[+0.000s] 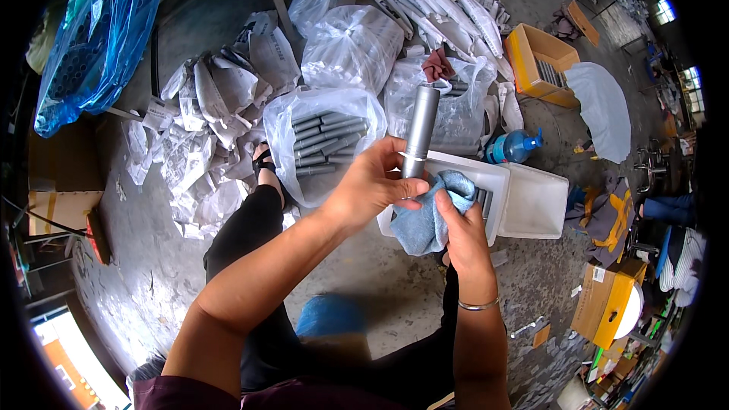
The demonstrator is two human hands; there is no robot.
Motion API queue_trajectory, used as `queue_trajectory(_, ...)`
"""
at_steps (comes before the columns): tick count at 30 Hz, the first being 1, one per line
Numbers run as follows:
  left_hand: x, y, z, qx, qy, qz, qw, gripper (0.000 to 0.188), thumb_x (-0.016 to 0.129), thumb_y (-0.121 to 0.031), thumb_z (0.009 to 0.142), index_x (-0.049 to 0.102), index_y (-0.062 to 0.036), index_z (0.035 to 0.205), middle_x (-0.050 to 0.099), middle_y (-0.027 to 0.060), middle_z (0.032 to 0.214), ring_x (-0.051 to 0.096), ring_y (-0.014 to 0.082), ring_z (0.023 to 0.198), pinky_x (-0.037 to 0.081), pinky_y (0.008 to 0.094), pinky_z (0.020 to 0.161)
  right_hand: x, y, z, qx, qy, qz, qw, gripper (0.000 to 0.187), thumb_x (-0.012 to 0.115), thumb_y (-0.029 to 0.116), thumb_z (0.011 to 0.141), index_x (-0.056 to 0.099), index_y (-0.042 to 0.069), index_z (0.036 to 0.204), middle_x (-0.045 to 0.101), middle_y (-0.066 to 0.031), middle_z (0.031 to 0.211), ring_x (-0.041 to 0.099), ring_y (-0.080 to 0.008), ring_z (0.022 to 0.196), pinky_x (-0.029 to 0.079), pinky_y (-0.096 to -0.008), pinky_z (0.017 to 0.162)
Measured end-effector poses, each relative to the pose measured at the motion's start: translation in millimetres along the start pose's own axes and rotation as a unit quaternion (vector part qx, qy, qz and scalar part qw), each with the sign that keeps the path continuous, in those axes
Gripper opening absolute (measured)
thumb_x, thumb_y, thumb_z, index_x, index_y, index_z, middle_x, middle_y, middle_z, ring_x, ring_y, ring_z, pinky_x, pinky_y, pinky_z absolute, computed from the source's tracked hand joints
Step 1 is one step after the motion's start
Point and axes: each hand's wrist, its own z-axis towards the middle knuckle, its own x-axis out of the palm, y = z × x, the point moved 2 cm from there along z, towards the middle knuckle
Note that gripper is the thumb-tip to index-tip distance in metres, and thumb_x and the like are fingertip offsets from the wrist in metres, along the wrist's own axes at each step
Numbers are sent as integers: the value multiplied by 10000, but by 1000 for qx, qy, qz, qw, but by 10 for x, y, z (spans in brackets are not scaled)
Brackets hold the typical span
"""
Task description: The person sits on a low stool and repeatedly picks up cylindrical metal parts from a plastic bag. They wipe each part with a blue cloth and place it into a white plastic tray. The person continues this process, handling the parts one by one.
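Pinched tube low in left hand, pointed lengthwise away; clutched cloth in right hand (just beside tube's near end)!

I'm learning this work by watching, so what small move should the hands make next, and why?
Probably run the blue cloth along the grey metal tube: the left grip holds the tube near one end, leaving most of its length exposed, while the right grip has the cloth bunched close to that held end.
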Motion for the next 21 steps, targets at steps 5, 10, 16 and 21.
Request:
queue_trajectory(5, 14, -12, -9, -26, 17, 31, 999, 437, 771, -42, 732, 572, -8, 1119, 616, 63, 939, 624, 157, 845, 567, 279, 677, 15, 14, -8, -5, 0, -5, 1000, 299, 643, 236, 896, 583, 40, 1114, 581, 17, 1011, 503, -74, 930, 411, -251, 817)
queue_trajectory(10, 9, 2, -7, -20, 1, 35, 999, 393, 769, -37, 732, 580, -8, 1076, 614, 47, 920, 615, 142, 819, 560, 268, 639, 30, 27, -18, 3, -1, -5, 1000, 300, 646, 231, 894, 584, 36, 1113, 582, 14, 1014, 505, -76, 935, 411, -254, 827)
queue_trajectory(16, 7, 2, -9, -13, 7, 25, 1000, 372, 751, -40, 750, 561, -19, 1068, 627, 73, 952, 625, 164, 861, 559, 283, 672, 38, 14, -16, -2, -1, -7, 1000, 300, 652, 231, 889, 590, 33, 1107, 587, 13, 1002, 510, -76, 925, 413, -254, 824)
queue_trajectory(21, -4, 26, 9, -3, 27, -39, 999, 314, 642, -35, 838, 517, -20, 1126, 611, 103, 1039, 606, 197, 984, 536, 336, 820, 52, 21, -24, 0, -6, -7, 1000, 299, 658, 241, 886, 601, 36, 1095, 594, 21, 973, 512, -68, 902, 418, -246, 806)
